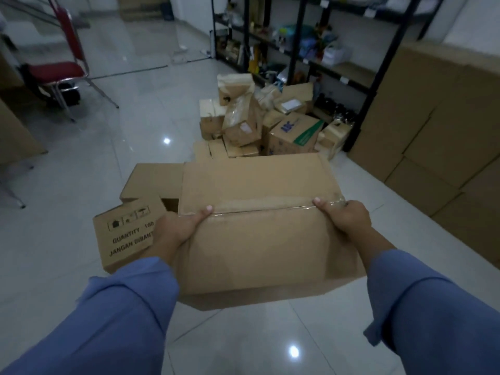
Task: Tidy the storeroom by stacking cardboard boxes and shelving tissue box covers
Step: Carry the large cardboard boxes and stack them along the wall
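Both hands clamp the taped cardboard box (257, 220) — left hand (178, 226) and right hand (343, 217) at opposite ends of its long axis — held above the floor (81, 185), with the box pile (259, 125) ahead.

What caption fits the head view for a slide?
Left hand and right hand hold a taped cardboard box before a heap of boxes.

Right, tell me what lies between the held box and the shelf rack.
Head view: a jumbled pile of small cardboard boxes on the tiled floor, between the held box and shelf rack.
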